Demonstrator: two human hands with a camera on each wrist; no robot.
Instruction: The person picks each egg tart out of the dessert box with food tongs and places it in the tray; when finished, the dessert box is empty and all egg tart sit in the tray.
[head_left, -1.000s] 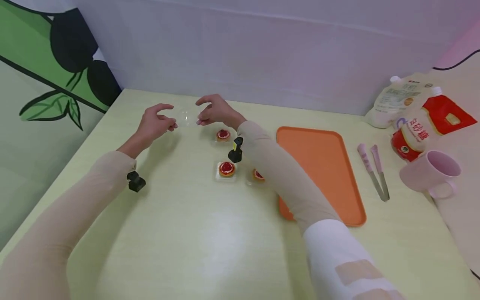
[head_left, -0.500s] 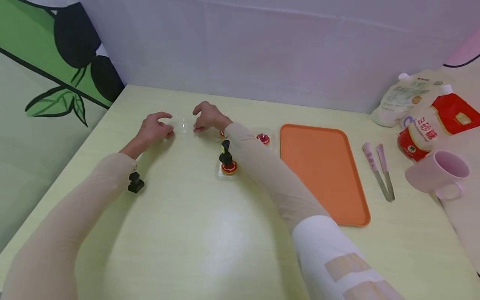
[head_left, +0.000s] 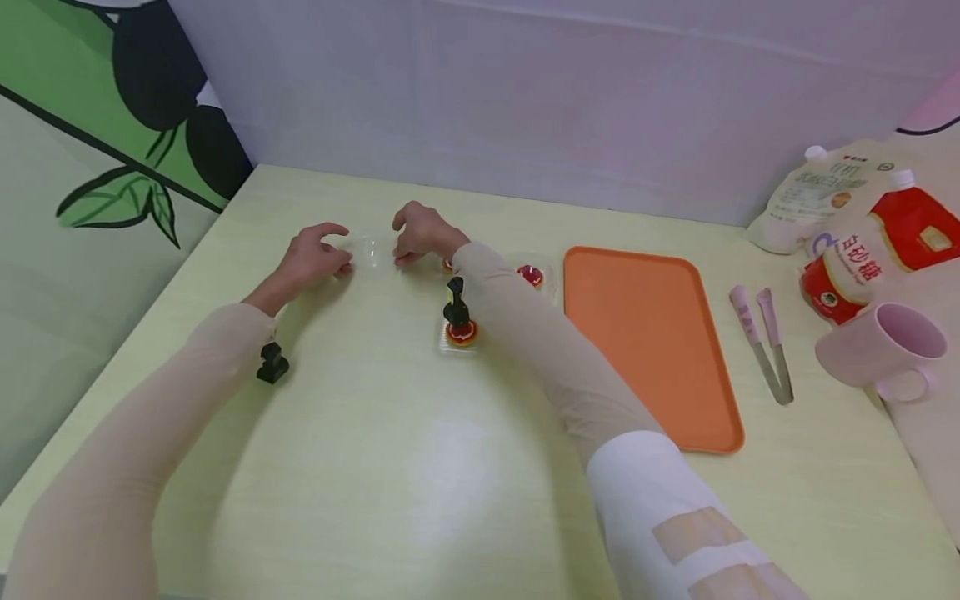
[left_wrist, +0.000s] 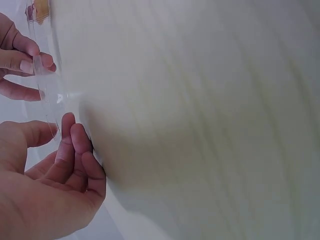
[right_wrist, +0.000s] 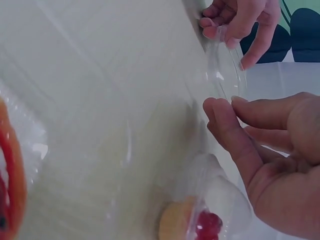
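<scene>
The clear plastic piece [head_left: 366, 251] is at three o'clock from your left hand [head_left: 313, 254] and almost nine o'clock from your right hand [head_left: 422, 232]. Each hand pinches its edge, fingertips nearly together, so neither is nearer. One tart [head_left: 462, 335] lies at four o'clock from it.

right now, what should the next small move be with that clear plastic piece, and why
Probably ease the clear plastic piece down and release it: the left hand and right hand pinch opposite sides, low over the table. Whether it already touches is hard to tell.
</scene>
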